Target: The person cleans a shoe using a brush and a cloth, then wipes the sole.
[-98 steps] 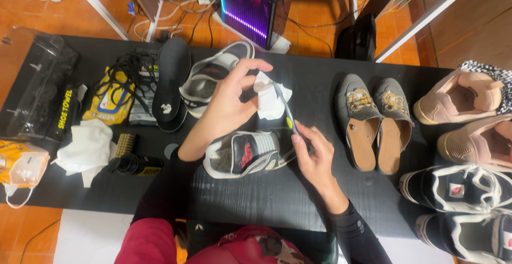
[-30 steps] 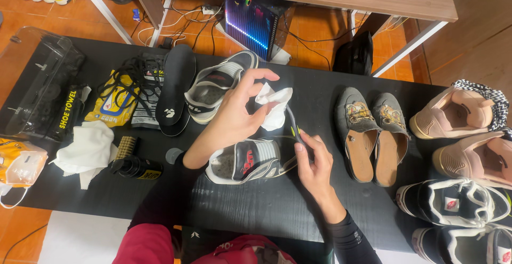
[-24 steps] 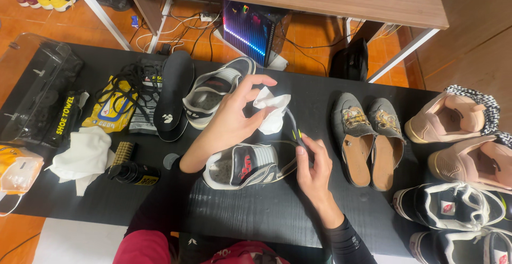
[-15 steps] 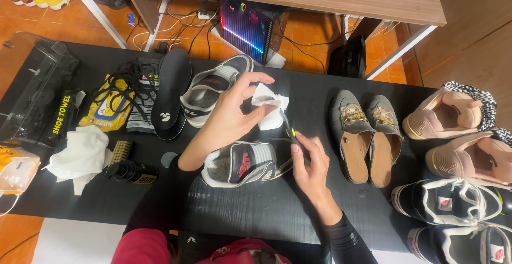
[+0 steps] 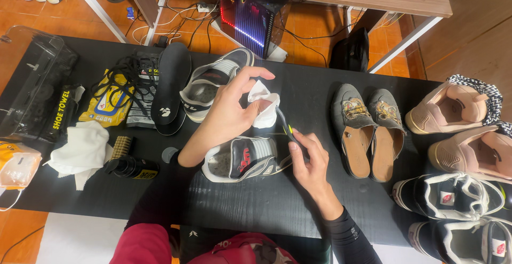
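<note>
left hand (image 5: 226, 117) fingers pinch white wipe (image 5: 264, 104) | right hand (image 5: 309, 160) fingers grip dark brush (image 5: 285, 128) | above sneaker (image 5: 245, 158)

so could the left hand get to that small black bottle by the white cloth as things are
Probably not freely: the left hand is pinching a white wipe above the sneaker. The small black bottle lies uncovered on the black table, to the left of that forearm, so the way looks open once the wipe is dropped.

The left hand (image 5: 229, 116) holds the wipe (image 5: 264, 103) a bit lower and nearer the right hand (image 5: 312, 162) now. The right hand's tool (image 5: 285, 128) now touches the wipe.
</note>
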